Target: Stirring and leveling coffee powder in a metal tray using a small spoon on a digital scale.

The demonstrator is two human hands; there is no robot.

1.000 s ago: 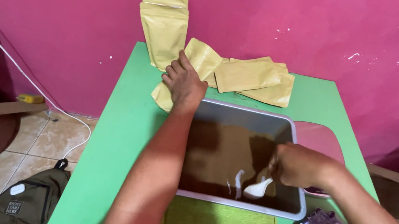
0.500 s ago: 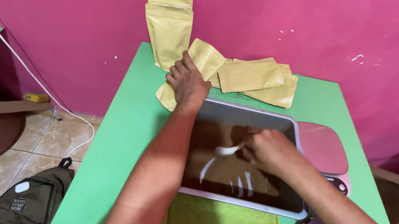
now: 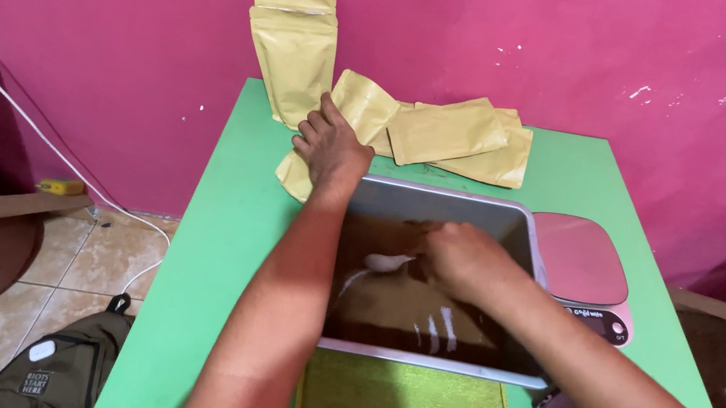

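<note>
My right hand [image 3: 463, 257] hides the handle of the white spoon [image 3: 389, 262]; only its smooth bowl shows, pointing left, long axis across the metal tray [image 3: 460, 206]. My grip there is closed around the handle. Brown powder [image 3: 396, 302], matte and scraped into pale streaks, lies under it. My left hand [image 3: 330, 146] rests on a flat tan pouch [image 3: 301, 175], fingers spread; the pouch is mostly covered beneath my palm on the table [image 3: 195, 284].

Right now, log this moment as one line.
left hand: on flat pouch | right hand: holds white spoon in powder tray | scale: beside tray
</note>
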